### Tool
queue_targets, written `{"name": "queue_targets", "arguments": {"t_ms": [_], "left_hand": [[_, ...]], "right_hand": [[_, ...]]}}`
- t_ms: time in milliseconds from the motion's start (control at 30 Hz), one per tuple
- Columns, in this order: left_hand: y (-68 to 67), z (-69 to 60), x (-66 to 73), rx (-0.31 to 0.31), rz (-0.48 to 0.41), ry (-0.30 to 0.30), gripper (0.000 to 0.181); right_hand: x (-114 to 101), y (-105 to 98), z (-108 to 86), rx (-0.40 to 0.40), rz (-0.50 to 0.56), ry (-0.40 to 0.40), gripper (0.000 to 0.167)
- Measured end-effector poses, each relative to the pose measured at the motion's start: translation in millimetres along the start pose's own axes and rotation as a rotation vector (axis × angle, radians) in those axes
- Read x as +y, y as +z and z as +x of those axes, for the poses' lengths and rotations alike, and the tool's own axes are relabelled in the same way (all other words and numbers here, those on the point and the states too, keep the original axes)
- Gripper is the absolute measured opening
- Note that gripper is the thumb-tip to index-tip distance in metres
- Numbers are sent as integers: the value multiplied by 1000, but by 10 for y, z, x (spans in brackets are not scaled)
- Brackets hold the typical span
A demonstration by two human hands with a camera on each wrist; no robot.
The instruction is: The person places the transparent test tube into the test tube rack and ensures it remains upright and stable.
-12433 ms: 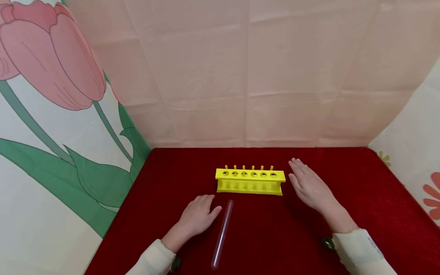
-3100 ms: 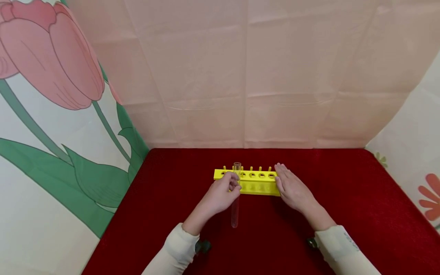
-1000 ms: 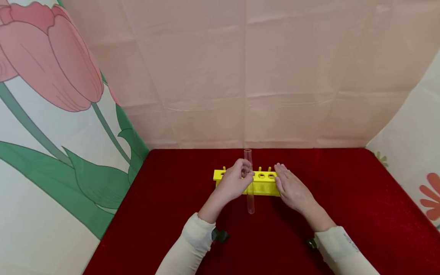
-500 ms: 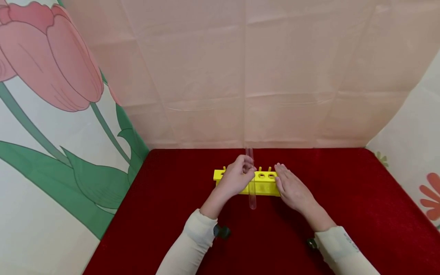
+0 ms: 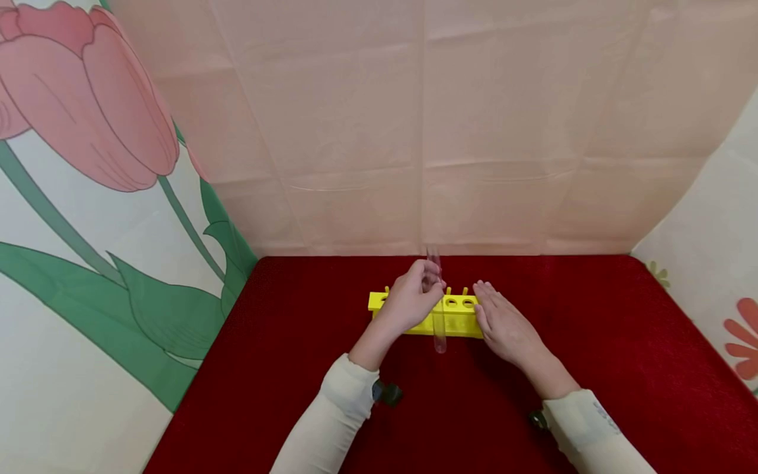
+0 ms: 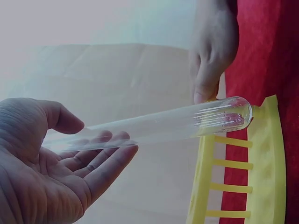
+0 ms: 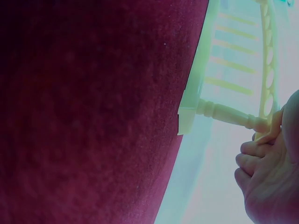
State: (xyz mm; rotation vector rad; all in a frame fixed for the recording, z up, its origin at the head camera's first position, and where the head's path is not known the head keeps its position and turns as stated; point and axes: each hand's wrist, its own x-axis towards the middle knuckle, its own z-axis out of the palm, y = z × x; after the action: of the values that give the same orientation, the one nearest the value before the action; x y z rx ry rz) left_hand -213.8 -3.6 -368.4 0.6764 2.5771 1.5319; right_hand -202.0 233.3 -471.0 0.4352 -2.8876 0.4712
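Observation:
My left hand (image 5: 408, 299) pinches a clear glass test tube (image 5: 439, 332) between thumb and fingers. Its rounded bottom points down, slightly tilted, in front of a yellow test tube rack (image 5: 462, 324), apart from the holes. In the left wrist view the test tube (image 6: 163, 123) lies across the fingers with its closed end near the rack (image 6: 266, 163). My right hand (image 5: 510, 331) holds the rack's right end. The right wrist view shows thumb and fingers of this hand (image 7: 275, 182) about the end of the top plate. The left hand covers part of the rack's holes.
The rack stands on a dark red cloth-covered table (image 5: 474, 421). Behind the table hangs a pale pink cloth (image 5: 491, 131). A tulip-printed panel (image 5: 118, 112) borders the left side, and a white flowered one (image 5: 722, 230) the right.
The test tube lay on the table earlier; my left hand took it up, held it upright and moved it right and upward along the rack. My right hand came to the rack's end and stays there.

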Motion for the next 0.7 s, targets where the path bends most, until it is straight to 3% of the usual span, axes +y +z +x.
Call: {"name": "queue_targets", "arguments": {"t_ms": [367, 700], "left_hand": [[14, 56, 46, -4, -40, -4, 30], [41, 111, 66, 7, -64, 29, 30]], "right_hand": [[7, -7, 15, 0, 21, -4, 54], [4, 4, 1, 21, 25, -8, 54]]}}
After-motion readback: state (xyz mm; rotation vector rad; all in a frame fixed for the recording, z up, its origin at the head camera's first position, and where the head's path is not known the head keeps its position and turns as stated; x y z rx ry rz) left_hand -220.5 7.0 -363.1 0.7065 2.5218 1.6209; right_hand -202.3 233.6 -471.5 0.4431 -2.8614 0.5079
